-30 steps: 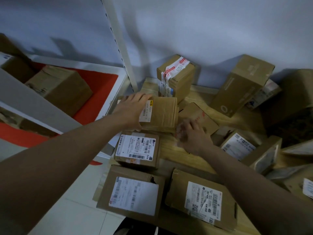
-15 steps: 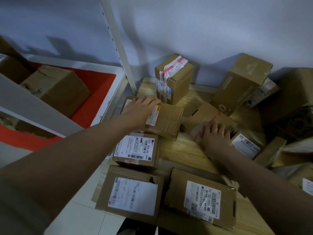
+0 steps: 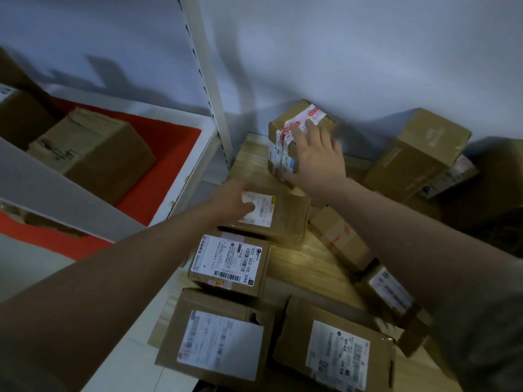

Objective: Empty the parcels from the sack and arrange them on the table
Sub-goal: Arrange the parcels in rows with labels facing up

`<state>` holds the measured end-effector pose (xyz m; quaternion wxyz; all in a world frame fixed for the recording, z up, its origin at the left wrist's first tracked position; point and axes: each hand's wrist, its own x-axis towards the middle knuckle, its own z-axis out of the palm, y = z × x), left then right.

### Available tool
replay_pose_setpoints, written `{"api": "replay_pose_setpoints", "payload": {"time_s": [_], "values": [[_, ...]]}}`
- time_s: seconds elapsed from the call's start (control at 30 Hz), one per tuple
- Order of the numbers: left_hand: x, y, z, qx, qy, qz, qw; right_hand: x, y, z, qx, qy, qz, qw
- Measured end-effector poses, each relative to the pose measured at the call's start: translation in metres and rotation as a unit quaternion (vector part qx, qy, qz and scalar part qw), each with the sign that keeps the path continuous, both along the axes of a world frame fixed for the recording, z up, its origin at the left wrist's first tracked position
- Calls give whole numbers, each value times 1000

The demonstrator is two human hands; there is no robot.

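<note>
1. On the light wooden surface (image 3: 300,267), against the white wall: many brown cardboard parcels already out and lying flat or upright; no sack anywhere in view, so judged to be the arranging step, not the emptying one.

2. Along the left edge, from near to far: a flat brown parcel with a blurred white label (image 3: 218,338), then a small brown box with a barcode label reading 502 303-00 044 (image 3: 229,263), then a brown box with a small white and yellow label (image 3: 271,213). Placed in one line, close together, almost touching.

3. Left hand (image 3: 232,202): resting flat on the far box of this line, fingers spread and nearly straight, thumb on the label. Pressing or steadying only, nothing gripped.

4. Right hand (image 3: 314,157): stretched out to the upright brown box with red and white tape (image 3: 297,131) standing by the wall. Fingers open and spread, palm at the right front face; touching or just before touching, cannot tell because of blur. No closed grip visible yet.

5. Further right: a tall brown carton leaning at the wall (image 3: 416,154), a brown parcel with red print (image 3: 339,239) and others in disorder, not yet arranged.

6. Next move, as a judgement: close the right fingers over the top and side of the taped box, bring it beside the far box under the left hand. Needs a firm hold, since tall and easy to tip.
</note>
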<state>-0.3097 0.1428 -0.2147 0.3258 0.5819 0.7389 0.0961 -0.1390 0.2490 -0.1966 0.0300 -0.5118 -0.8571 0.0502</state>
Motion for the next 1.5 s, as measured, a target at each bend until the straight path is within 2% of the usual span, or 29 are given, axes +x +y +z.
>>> {"api": "replay_pose_setpoints", "payload": {"time_s": [0.1,0.17,0.3,0.37,0.47,0.57,0.63,0.7,0.77,0.83,0.9,0.97,1.03,1.13,1.2,1.3,1.37,1.4,1.43,1.5], "values": [[-2,4,-2,-5,-45,55,997,-24,12,-4,-15,-16,-11,1000],[-2,4,-4,-6,-64,75,995,-30,12,-10,11,-12,-28,999],[-3,4,-8,3,-66,101,993,-19,12,-10,68,-87,34,993],[-3,5,-9,10,-53,103,993,-9,14,-7,69,-90,35,993],[-4,8,-11,3,-68,115,991,2,15,-8,63,-35,23,997],[-6,12,-14,11,-102,135,986,14,16,-6,42,111,-4,993],[-4,15,-11,51,-138,174,974,19,20,-1,25,259,-51,964],[0,19,-5,96,-170,217,957,21,24,2,-14,373,-130,919],[3,23,1,121,-181,219,951,20,28,-1,-75,433,-223,870],[3,27,2,120,-180,206,954,16,31,-9,-177,490,-308,796],[3,27,1,97,-169,183,964,14,34,-19,-261,527,-349,730],[3,23,-2,41,-172,160,971,15,38,-27,-315,517,-358,711],[3,17,-8,-17,-168,147,975,19,36,-30,-336,475,-352,733],[3,11,-15,-47,-129,116,984,32,21,-26,-293,432,-314,793],[3,11,-17,-35,-89,92,991,48,6,-24,-211,418,-265,843],[15,14,-11,-16,-56,89,994,77,-9,-21,12,345,-197,918],[29,18,-8,3,-46,80,996,96,-7,-12,141,274,-207,928],[37,20,-5,15,-43,69,997,106,-4,-5,175,243,-224,927],[45,21,-4,22,-41,55,997,116,2,1,185,208,-244,929],[61,23,-1,27,-38,32,998,139,18,7,139,116,-275,944]]}}
